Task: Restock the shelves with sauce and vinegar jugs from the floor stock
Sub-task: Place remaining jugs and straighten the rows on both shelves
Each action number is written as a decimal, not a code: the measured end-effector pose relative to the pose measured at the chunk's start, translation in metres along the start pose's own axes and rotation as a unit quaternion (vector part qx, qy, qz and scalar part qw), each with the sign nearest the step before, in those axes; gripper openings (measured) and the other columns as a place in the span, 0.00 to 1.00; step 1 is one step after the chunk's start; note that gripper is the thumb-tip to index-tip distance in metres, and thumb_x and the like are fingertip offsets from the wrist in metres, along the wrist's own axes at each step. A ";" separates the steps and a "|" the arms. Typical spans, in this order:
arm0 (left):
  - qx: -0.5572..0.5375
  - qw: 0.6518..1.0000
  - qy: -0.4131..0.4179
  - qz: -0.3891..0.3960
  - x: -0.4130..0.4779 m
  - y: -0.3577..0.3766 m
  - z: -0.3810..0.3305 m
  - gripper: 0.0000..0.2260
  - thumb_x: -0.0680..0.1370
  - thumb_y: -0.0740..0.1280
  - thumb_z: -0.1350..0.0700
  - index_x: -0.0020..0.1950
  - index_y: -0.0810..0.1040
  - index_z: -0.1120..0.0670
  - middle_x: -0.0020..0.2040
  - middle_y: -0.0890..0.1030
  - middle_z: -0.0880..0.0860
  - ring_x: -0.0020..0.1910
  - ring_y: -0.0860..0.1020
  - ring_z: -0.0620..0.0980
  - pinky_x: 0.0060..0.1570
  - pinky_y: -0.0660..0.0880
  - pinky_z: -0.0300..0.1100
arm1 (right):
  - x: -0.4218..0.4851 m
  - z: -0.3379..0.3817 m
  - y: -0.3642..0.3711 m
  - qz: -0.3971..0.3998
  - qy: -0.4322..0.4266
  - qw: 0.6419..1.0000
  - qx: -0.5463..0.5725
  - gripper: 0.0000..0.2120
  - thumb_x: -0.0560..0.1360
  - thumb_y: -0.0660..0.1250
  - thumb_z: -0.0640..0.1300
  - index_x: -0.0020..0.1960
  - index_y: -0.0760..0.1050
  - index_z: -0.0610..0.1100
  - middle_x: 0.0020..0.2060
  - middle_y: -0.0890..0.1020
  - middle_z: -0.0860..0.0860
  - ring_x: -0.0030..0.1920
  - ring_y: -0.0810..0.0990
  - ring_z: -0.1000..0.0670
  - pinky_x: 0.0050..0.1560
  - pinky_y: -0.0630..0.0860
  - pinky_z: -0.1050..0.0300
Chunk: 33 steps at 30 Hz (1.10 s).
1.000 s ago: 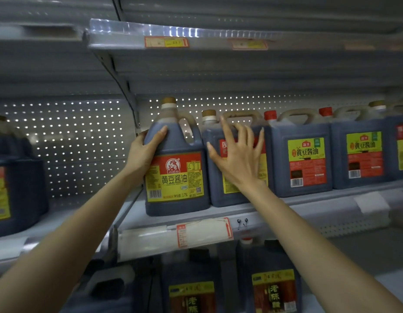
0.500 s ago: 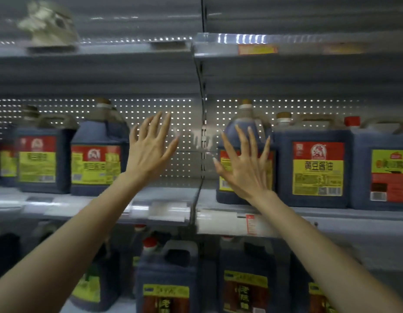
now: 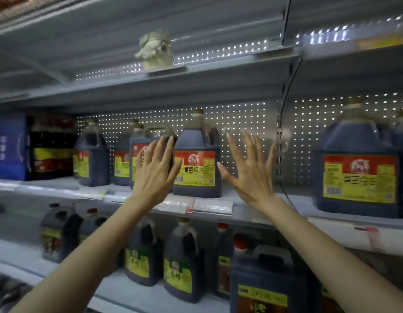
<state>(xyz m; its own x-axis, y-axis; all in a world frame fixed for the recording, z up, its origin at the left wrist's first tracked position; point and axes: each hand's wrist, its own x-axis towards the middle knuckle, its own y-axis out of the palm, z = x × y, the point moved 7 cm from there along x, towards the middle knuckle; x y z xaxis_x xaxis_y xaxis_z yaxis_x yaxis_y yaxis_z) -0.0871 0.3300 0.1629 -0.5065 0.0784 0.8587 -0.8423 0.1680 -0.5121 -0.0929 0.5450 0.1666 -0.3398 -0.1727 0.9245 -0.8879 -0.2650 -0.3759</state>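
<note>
While raised at centre frame, spread wide and empty: left hand (image 3: pixel 154 171) and right hand (image 3: pixel 250 171), palms toward the shelving, fingers straight and splayed, nothing held.

Between them, on the middle shelf (image 3: pixel 302 206): soy sauce jug (image 3: pixel 196 164), upright, red-and-yellow label forward.

Partly behind the left hand: second jug (image 3: pixel 135 141), just beside the first; contact not determinable.

At right of frame, same shelf: matching jug (image 3: pixel 356 170), well apart.

At lower centre, on the lower shelf (image 3: pixel 128 290): further dark jugs (image 3: pixel 183 265), upright.

At upper centre, on the top shelf (image 3: pixel 218 73): pale crumpled item (image 3: pixel 155 50).

At far left: blue carton (image 3: pixel 8 145).
</note>
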 end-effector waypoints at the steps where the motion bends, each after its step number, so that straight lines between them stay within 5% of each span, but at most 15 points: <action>1: -0.007 1.000 -0.014 -0.004 0.002 0.000 0.010 0.35 0.74 0.35 0.35 0.79 0.47 0.49 0.79 0.52 0.52 0.77 0.50 0.53 0.73 0.46 0.52 | 0.003 0.006 0.004 0.002 -0.003 1.000 0.005 0.38 0.73 0.38 0.73 0.77 0.47 0.55 0.77 0.51 0.48 0.76 0.48 0.45 0.71 0.33 0.42; 10: -0.050 0.999 -0.011 -0.009 0.032 0.025 0.015 0.36 0.74 0.37 0.34 0.78 0.45 0.51 0.79 0.50 0.52 0.77 0.48 0.52 0.73 0.48 0.51 | 0.039 0.003 0.044 0.012 -0.006 0.999 0.051 0.43 0.66 0.35 0.79 0.75 0.38 0.59 0.77 0.45 0.51 0.76 0.43 0.47 0.70 0.39 0.31; 18: -0.040 0.999 0.006 0.008 0.067 0.066 0.016 0.36 0.75 0.39 0.34 0.78 0.44 0.51 0.79 0.49 0.52 0.77 0.46 0.50 0.73 0.44 0.47 | 0.061 0.009 0.085 0.059 0.020 0.991 0.121 0.45 0.61 0.38 0.81 0.72 0.31 0.62 0.77 0.41 0.51 0.77 0.43 0.43 0.71 0.48 0.33; 22: -0.056 0.998 0.007 0.002 0.082 0.075 0.025 0.35 0.76 0.40 0.36 0.78 0.48 0.53 0.78 0.54 0.54 0.77 0.49 0.51 0.73 0.43 0.49 | 0.065 0.014 0.096 0.060 0.043 0.991 0.112 0.46 0.63 0.42 0.76 0.76 0.37 0.58 0.77 0.44 0.49 0.77 0.46 0.43 0.72 0.56 0.36; 27: -0.105 0.991 0.073 -0.026 0.091 0.082 0.025 0.39 0.74 0.36 0.35 0.77 0.55 0.57 0.74 0.65 0.56 0.76 0.55 0.52 0.73 0.39 0.49 | 0.064 0.022 0.103 0.038 0.069 0.970 0.232 0.42 0.68 0.53 0.73 0.77 0.45 0.58 0.75 0.47 0.50 0.72 0.62 0.43 0.64 0.72 0.41; 30: -0.139 0.987 0.080 -0.031 0.090 0.085 0.022 0.39 0.75 0.37 0.35 0.77 0.55 0.58 0.73 0.67 0.56 0.75 0.58 0.51 0.74 0.36 0.51 | 0.060 0.025 0.105 0.006 0.097 0.955 0.281 0.39 0.71 0.64 0.67 0.76 0.49 0.60 0.75 0.48 0.50 0.72 0.62 0.44 0.65 0.72 0.46; 33: -0.167 0.981 0.082 -0.057 0.090 0.086 0.020 0.36 0.77 0.40 0.37 0.76 0.58 0.60 0.71 0.70 0.56 0.73 0.62 0.52 0.74 0.37 0.52 | 0.057 0.029 0.104 -0.020 0.118 0.951 0.287 0.38 0.69 0.64 0.69 0.74 0.50 0.66 0.75 0.50 0.50 0.73 0.60 0.45 0.66 0.70 0.47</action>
<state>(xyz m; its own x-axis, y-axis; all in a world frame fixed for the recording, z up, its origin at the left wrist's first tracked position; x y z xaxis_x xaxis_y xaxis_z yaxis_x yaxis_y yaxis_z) -0.2087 0.3319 0.1955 -0.3521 0.1934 0.9158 -0.7704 0.4958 -0.4009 -0.1958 0.4797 0.1781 -0.4298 0.0474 0.9017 -0.6097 -0.7518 -0.2511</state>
